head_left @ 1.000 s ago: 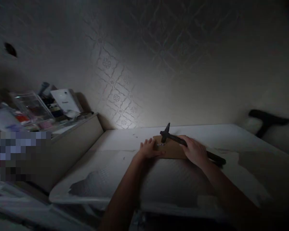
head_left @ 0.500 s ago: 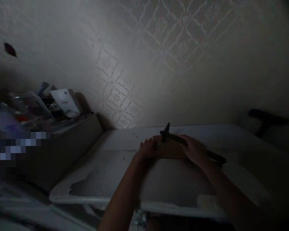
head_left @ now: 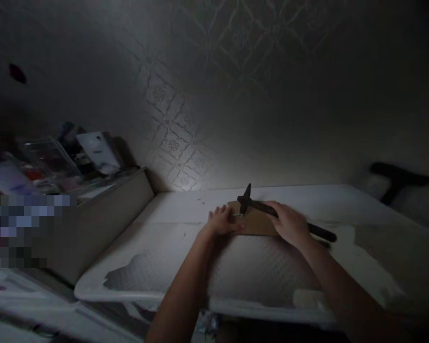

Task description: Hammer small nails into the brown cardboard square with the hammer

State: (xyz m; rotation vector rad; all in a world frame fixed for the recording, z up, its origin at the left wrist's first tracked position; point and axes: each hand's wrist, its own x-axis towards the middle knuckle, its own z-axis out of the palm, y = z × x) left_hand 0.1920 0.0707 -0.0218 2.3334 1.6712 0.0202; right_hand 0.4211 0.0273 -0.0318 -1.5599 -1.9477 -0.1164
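Hammer (head_left: 262,206): gripped in the right hand, head over the left part of the brown board, handle end sticking out past the wrist.
Right hand (head_left: 291,224): fingers clamped around the handle.
Left hand (head_left: 220,222): resting on the board's left end, thumb apart from the fingers along the near edge.
Brown board (head_left: 259,221): lying flat on the white table (head_left: 178,205), between both hands.
Pale marks (head_left: 239,215): on the board by the hammer head, too small to read or to tell from loose bits.
White box (head_left: 98,150): leaning among clutter on the cabinet (head_left: 114,214) at left, front print too blurred to read.
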